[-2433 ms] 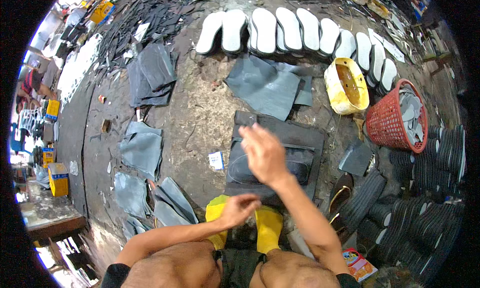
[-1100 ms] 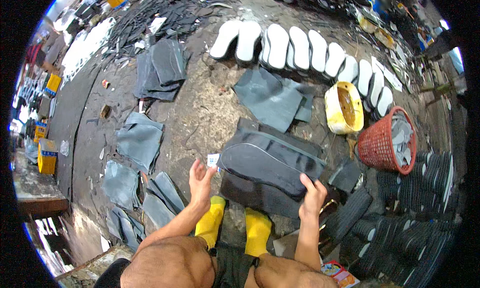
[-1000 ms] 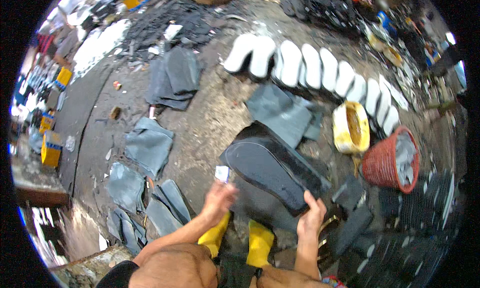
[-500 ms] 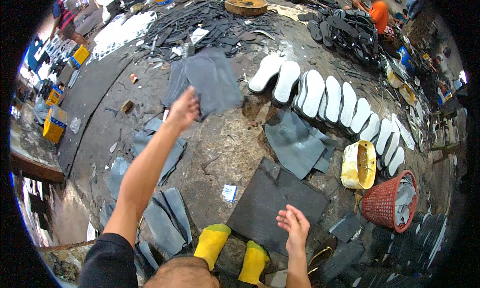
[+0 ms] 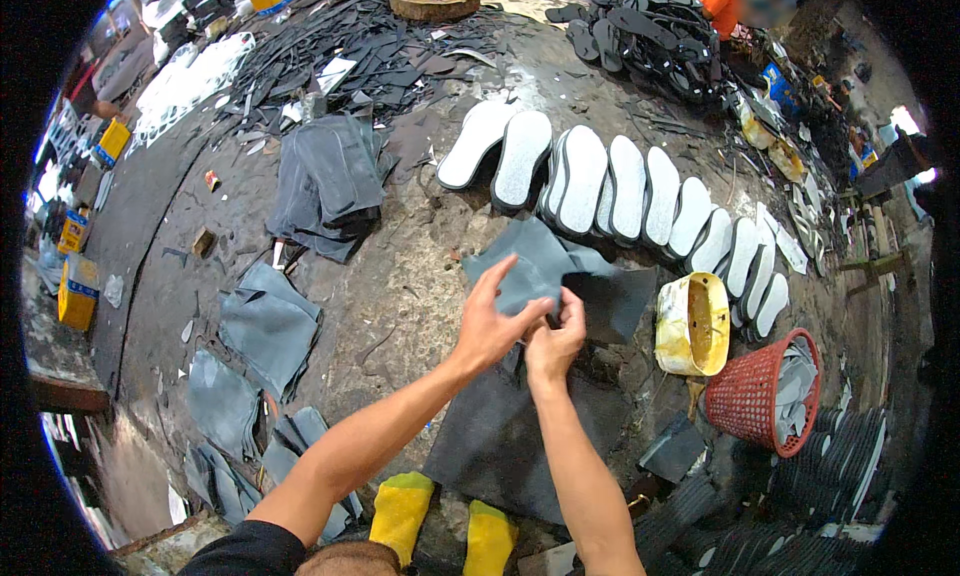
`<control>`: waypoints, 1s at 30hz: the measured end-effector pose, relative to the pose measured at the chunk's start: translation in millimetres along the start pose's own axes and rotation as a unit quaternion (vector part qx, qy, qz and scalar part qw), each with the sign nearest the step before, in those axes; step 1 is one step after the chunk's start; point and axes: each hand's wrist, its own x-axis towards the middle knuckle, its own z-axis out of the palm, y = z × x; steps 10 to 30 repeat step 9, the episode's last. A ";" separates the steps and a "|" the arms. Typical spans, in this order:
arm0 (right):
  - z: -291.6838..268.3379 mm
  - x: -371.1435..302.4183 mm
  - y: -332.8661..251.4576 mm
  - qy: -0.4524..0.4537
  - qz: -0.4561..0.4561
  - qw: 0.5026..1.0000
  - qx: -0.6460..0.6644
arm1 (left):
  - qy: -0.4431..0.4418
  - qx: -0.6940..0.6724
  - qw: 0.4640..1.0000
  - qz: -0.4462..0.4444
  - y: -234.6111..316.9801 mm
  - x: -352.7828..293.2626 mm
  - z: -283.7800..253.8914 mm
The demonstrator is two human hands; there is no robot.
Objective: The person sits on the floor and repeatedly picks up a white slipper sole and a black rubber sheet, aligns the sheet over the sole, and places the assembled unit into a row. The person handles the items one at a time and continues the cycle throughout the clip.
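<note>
Before me, a thin grey sheet (image 5: 527, 261), probably rubber, is lifted at its near edge. My right hand (image 5: 555, 348) pinches that edge, fingers curled round it. Against the sheet's left side is my left hand (image 5: 490, 321), its fingers spread and its thumb reaching toward the right hand. More sheet material (image 5: 615, 301) lies behind and to the right, partly hidden. Below my wrists a dark square mat (image 5: 490, 446) rests on the floor, in front of my yellow socks (image 5: 402, 511). A stack of dark grey sheets (image 5: 325, 181) lies farther off to the left.
White-topped soles (image 5: 580, 181) stand in a curved row at right. Nearby are a yellowed plastic container (image 5: 675, 326) and a red basket (image 5: 745, 401) of grey scraps. Grey sheet piles (image 5: 268, 321) lie left; dark offcuts (image 5: 330, 51) heap behind. An orange-shirted person (image 5: 718, 4) is at far right.
My left hand has come from the far-left stack to the middle, leaving a sheet there. My right hand has moved up from over the mat and taken hold of a grey sheet. The view has shifted.
</note>
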 end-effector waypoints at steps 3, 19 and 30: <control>-0.7 1.9 3.2 -0.085 0.026 0.996 0.027 | -0.108 -0.031 0.984 -0.139 7.7 50.8 13.3; -63.8 80.4 58.0 -0.053 0.146 0.982 -0.109 | -0.231 0.216 0.947 0.057 28.1 118.1 -15.2; -63.8 80.4 58.0 -0.053 0.146 0.982 -0.109 | -0.231 0.216 0.947 0.057 28.1 118.1 -15.2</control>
